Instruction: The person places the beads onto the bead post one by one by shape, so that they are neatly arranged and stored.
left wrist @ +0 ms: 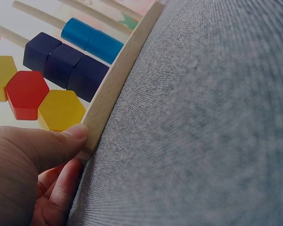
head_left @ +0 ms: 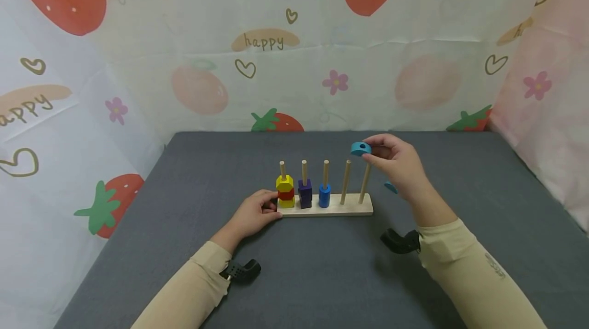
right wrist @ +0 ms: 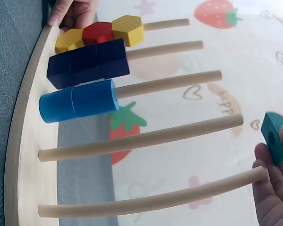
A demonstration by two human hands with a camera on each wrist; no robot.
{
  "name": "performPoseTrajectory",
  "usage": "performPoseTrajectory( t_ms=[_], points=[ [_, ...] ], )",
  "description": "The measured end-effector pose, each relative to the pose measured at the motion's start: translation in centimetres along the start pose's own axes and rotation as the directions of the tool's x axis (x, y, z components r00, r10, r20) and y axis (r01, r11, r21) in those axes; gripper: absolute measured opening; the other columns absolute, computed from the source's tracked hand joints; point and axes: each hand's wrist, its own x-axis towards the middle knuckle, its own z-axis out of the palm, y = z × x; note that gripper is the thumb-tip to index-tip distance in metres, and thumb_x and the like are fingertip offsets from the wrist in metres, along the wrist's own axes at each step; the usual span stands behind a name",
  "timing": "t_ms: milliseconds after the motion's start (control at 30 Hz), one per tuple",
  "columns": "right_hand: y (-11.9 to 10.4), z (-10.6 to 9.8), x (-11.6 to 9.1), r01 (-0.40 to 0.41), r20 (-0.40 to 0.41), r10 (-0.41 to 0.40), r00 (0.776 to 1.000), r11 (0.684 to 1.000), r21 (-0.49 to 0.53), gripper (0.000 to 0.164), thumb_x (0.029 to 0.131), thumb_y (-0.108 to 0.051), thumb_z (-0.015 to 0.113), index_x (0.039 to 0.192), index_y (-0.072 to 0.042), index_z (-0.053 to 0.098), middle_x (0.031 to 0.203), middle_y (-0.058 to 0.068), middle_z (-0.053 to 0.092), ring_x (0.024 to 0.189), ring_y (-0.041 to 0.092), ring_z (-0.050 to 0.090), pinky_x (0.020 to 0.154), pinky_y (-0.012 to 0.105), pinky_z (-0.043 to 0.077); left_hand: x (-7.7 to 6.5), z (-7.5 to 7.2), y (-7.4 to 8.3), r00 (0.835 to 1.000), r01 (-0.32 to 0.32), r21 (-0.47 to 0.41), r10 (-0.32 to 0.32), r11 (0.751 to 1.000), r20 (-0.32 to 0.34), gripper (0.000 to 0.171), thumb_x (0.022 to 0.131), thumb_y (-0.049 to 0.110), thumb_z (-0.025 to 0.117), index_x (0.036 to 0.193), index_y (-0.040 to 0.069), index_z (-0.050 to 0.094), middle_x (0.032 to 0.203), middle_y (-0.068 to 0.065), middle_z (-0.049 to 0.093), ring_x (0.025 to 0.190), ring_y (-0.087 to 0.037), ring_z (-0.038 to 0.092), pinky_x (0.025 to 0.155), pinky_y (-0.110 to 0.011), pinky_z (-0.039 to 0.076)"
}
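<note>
My right hand (head_left: 399, 166) pinches a teal half-round block (head_left: 357, 151) with a hole through it, held above the right end of a wooden peg stand. My left hand (head_left: 250, 212) grips the left end of the stand's base (head_left: 342, 210); in the left wrist view its thumb (left wrist: 76, 132) lies on the edge. On the first peg sit two yellow hexagonal blocks with a red hexagonal block (right wrist: 97, 33) between them. Dark purple square blocks (right wrist: 88, 63) fill part of the second peg, and two blue cylinders (right wrist: 79, 100) the third. The fourth peg (right wrist: 146, 136) and fifth peg (right wrist: 155, 192) are bare.
Another teal block (head_left: 391, 187) lies on the grey cloth-covered table (head_left: 313, 272), partly hidden by my right hand. A curtain (head_left: 313, 83) printed with strawberries and hearts hangs behind the table.
</note>
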Motion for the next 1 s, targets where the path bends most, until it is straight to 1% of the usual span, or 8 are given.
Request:
performPoseTrajectory(
  t_ms=[167, 267, 367, 433, 600, 667, 867, 1000],
  points=[
    [0.4, 0.4, 0.5, -0.011, 0.058, 0.015, 0.998, 0.998, -0.066, 0.029, 0.086, -0.018, 0.064, 0.111, -0.003, 0.058, 0.104, 0.01, 0.06, 0.091, 0.014, 0.059, 0.081, 0.029, 0.046, 0.0, 0.0, 0.0, 1.0, -0.003, 0.004, 0.003, 1.0, -0.001, 0.051, 0.079, 0.02, 0.072, 0.125, 0.005, 0.056, 0.109, 0.0, 0.057, 0.084, -0.009, 0.054, 0.075, -0.028, 0.048],
    [0.7, 0.6, 0.7, -0.016, 0.106, 0.025, 0.994, 0.996, -0.085, 0.029, 0.087, -0.021, 0.064, 0.109, -0.004, 0.059, 0.105, 0.01, 0.059, 0.091, 0.019, 0.058, 0.081, 0.033, 0.045, 0.0, 0.0, 0.0, 1.0, -0.005, 0.004, 0.005, 1.0, -0.004, 0.051, 0.079, 0.02, 0.073, 0.124, 0.005, 0.056, 0.109, 0.0, 0.057, 0.084, -0.009, 0.054, 0.075, -0.028, 0.048],
    [0.8, 0.8, 0.7, -0.027, 0.139, 0.039, 0.99, 0.996, -0.084, 0.029, 0.087, -0.023, 0.064, 0.109, -0.004, 0.059, 0.105, 0.01, 0.059, 0.091, 0.022, 0.058, 0.081, 0.035, 0.044, 0.0, 0.0, 0.0, 1.0, -0.001, 0.006, 0.001, 1.0, -0.001, 0.05, 0.079, 0.02, 0.072, 0.124, 0.006, 0.056, 0.109, 0.0, 0.057, 0.085, -0.009, 0.054, 0.076, -0.028, 0.048],
    [0.9, 0.9, 0.8, -0.038, 0.155, 0.05, 0.987, 0.996, -0.08, 0.029, 0.087, -0.022, 0.064, 0.109, -0.004, 0.059, 0.104, 0.011, 0.058, 0.092, 0.026, 0.057, 0.081, 0.035, 0.044, 0.0, 0.0, 0.0, 1.0, 0.002, 0.007, -0.002, 1.0, 0.001, 0.05, 0.079, 0.021, 0.072, 0.125, 0.006, 0.056, 0.109, 0.001, 0.056, 0.085, -0.009, 0.054, 0.076, -0.027, 0.048],
    [1.3, 1.1, 1.2, -0.063, 0.19, 0.08, 0.979, 0.994, -0.091, 0.027, 0.086, -0.021, 0.065, 0.107, -0.005, 0.06, 0.101, 0.01, 0.059, 0.089, 0.027, 0.057, 0.08, 0.034, 0.045, 0.0, 0.0, -0.1, 1.0, 0.002, 0.007, -0.003, 1.0, 0.005, 0.05, 0.08, 0.021, 0.072, 0.125, 0.006, 0.056, 0.11, 0.0, 0.056, 0.086, -0.009, 0.054, 0.077, -0.027, 0.047],
    [1.5, 1.1, 1.2, -0.071, 0.202, 0.09, 0.975, 0.992, -0.101, 0.026, 0.085, -0.021, 0.065, 0.106, -0.005, 0.06, 0.1, 0.01, 0.059, 0.087, 0.025, 0.057, 0.078, 0.034, 0.045, 0.0, 0.0, 0.0, 1.0, 0.001, 0.006, -0.001, 1.0, 0.003, 0.05, 0.079, 0.021, 0.072, 0.124, 0.006, 0.056, 0.11, 0.0, 0.057, 0.085, -0.009, 0.054, 0.077, -0.028, 0.047],
    [2.3, 1.2, 1.3, -0.096, 0.226, 0.12, 0.967, 0.989, -0.113, 0.024, 0.085, -0.017, 0.066, 0.104, -0.004, 0.06, 0.099, 0.01, 0.056, 0.082, 0.025, 0.049, 0.073, 0.034, 0.043, -0.1, -0.1, 0.1, 1.0, -0.003, 0.003, 0.003, 1.0, -0.002, 0.051, 0.079, 0.021, 0.073, 0.124, 0.006, 0.056, 0.109, -0.001, 0.057, 0.085, -0.009, 0.054, 0.076, -0.028, 0.048],
    [3.2, 1.2, 1.3, -0.115, 0.259, 0.142, 0.955, 0.987, -0.115, 0.025, 0.085, -0.015, 0.066, 0.105, -0.002, 0.058, 0.101, 0.012, 0.053, 0.085, 0.024, 0.046, 0.075, 0.036, 0.043, -0.1, -0.1, 0.1, 1.0, -0.003, 0.005, 0.003, 1.0, -0.002, 0.051, 0.079, 0.021, 0.073, 0.125, 0.006, 0.056, 0.109, -0.001, 0.057, 0.085, -0.009, 0.054, 0.076, -0.028, 0.047]
  ],
)
